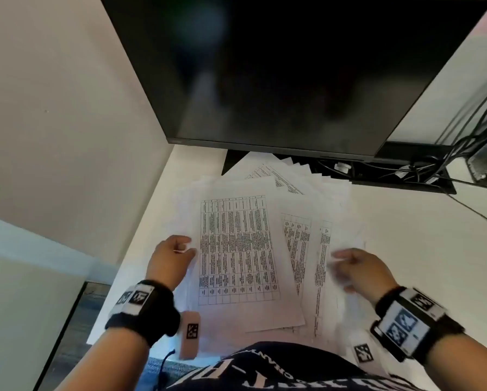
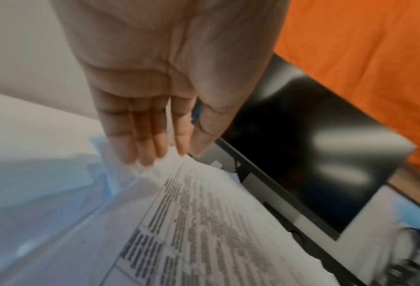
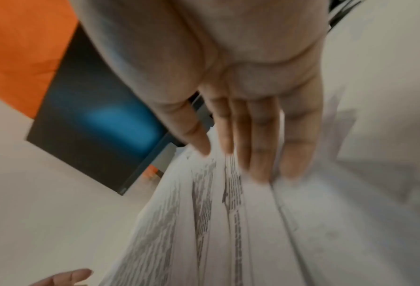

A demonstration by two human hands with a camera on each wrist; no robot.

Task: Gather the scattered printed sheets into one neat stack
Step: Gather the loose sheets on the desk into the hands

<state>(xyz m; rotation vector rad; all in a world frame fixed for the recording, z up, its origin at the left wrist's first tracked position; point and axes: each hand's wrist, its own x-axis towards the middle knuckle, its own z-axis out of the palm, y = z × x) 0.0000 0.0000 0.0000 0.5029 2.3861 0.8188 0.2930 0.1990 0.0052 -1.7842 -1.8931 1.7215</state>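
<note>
- Overhead, dark monitor (image 1: 279, 69), switched off, looming over the back of the desk; orange surface (image 2: 363, 58) behind it in both wrist views.
- White desk (image 1: 406, 244) below, pale wall (image 1: 53, 108) along its left side, tangle of black cables (image 1: 423, 167) at the back right.
- Printed sheets (image 1: 236, 249) fanned across the middle of the desk, overlapping and skewed, far corners reaching under the monitor's lower edge, near edges close to the person's dark shirt (image 1: 279, 368); topmost sheet showing a printed table.
- Left hand (image 1: 170, 258) at the left edge of the fan, fingers (image 2: 140, 135) straight and held together, tips at the paper's edge, thumb alongside; no pinch plainly visible, and blur hides whether the tips press down.
- Right hand (image 1: 358, 269) at the right edge of the fan, fingers (image 3: 260, 139) extended, slightly apart, tips on or just over the sheets; motion blur, so contact unclear.
- Black wristbands with patterned marker tags (image 1: 406, 328) on both wrists.
</note>
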